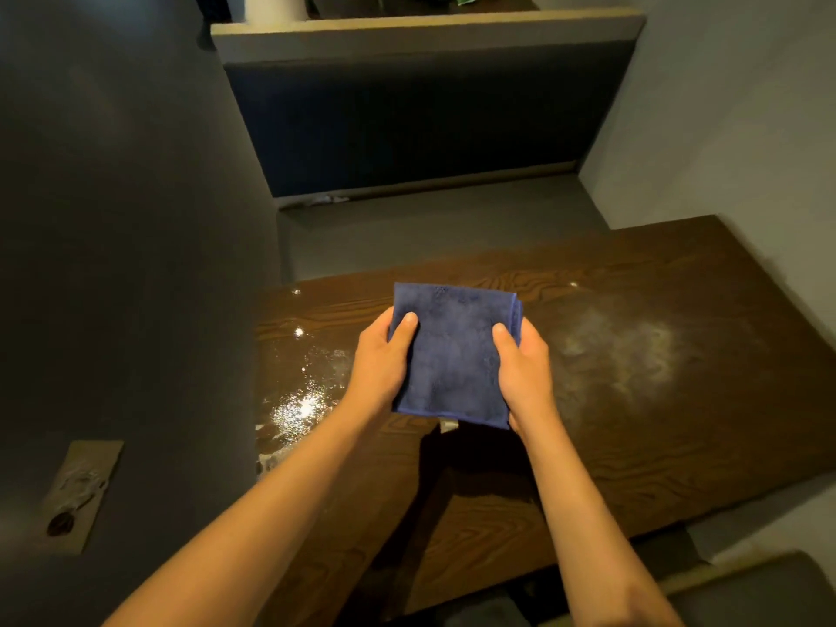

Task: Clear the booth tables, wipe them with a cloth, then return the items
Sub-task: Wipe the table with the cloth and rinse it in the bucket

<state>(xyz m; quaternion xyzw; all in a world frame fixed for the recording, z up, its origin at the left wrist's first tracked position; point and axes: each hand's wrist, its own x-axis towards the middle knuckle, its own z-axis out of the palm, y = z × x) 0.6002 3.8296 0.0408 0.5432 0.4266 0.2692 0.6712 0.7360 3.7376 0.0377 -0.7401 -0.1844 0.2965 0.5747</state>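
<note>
Dark wood booth table (pixel 610 423) bare, wet glare at left edge, pale smear to right. Folded blue cloth (pixel 452 355) held above it, pinched by left hand (pixel 382 359) and right hand (pixel 527 368), thumbs on top. Best pressed flat, wiping in overlapping strokes through both patches.

cloth (pixel 452 355) between the fingers is dark blue, table (pixel 633 423) under them is dark brown with wavy woodgrain

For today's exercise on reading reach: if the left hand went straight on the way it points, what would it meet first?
The left hand, gripping the blue cloth, points away over the table. The way looks free up to the booth seat beyond, though depth is unclear.
</note>
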